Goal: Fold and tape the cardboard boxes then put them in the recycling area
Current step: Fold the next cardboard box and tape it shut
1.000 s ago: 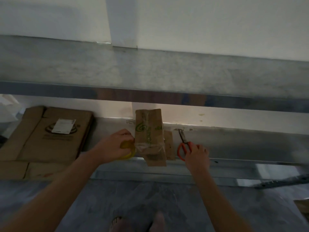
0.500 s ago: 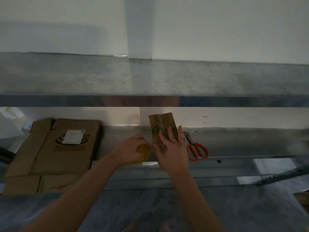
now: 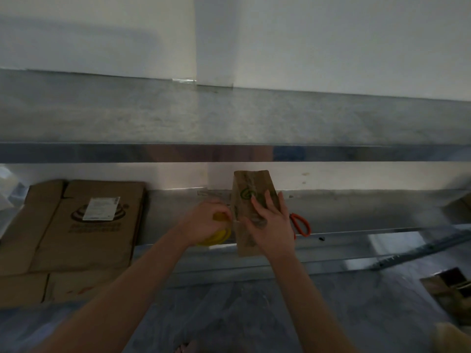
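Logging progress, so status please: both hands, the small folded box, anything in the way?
Left hand grips yellow tape roll beside small folded box. Right hand pressed flat on box. Orange scissors beside it, not blocking.

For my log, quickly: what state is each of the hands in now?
Left hand: grips the yellow tape roll.
Right hand: open, flat on the folded box.

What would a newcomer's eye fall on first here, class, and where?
At the centre of the lower metal shelf, a small folded brown cardboard box with a green logo stands out, the right hand pressed flat on it. Just left of it, the left hand grips a yellow tape roll; orange-handled scissors lie to its right, and a large flattened brown cardboard box lies far left.
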`<state>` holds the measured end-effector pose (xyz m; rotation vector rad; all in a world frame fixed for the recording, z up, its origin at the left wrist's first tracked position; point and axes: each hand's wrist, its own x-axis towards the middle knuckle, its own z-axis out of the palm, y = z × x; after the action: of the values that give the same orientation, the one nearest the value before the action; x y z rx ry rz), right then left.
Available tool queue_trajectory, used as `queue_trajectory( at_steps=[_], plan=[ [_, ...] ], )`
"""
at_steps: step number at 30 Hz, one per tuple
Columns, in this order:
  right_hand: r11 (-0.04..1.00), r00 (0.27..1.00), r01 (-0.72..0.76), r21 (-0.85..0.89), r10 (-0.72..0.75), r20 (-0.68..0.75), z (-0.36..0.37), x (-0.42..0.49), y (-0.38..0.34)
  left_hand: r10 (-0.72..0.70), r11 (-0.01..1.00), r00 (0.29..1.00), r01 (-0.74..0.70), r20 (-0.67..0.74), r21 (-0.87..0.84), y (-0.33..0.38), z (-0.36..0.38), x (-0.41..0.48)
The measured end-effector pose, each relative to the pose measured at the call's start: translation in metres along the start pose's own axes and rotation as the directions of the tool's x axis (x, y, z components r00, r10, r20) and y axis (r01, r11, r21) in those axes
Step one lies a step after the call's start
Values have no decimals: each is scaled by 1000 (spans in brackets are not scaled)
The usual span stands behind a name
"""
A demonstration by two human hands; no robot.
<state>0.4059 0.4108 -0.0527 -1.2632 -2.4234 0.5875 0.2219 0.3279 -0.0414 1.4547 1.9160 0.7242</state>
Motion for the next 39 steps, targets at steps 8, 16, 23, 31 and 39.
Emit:
queue_trajectory(
  at_steps=[8,16,23,31,39],
  plan=[
    [997,997,61,-40,-62,-36,2,0,4,119,976,992,-125,45,178,-9,-1,9],
    [996,993,80,-34,-83,-79,-5,5,28,-32,835,999,13,25,550,-56,-20,-15],
    [992,981,118,51,-108,-162,14,7,15,-155,982,977,169,-144,86,-74,-23,-42],
    [995,989,88,36,-83,-120,18,11,6,-186,983,969,182,-165,-38,-57,-20,-42],
    [995,989,87,43,-81,-122,18,11,8,-263,947,949,220,-172,-233,-59,-23,-48]
  ],
)
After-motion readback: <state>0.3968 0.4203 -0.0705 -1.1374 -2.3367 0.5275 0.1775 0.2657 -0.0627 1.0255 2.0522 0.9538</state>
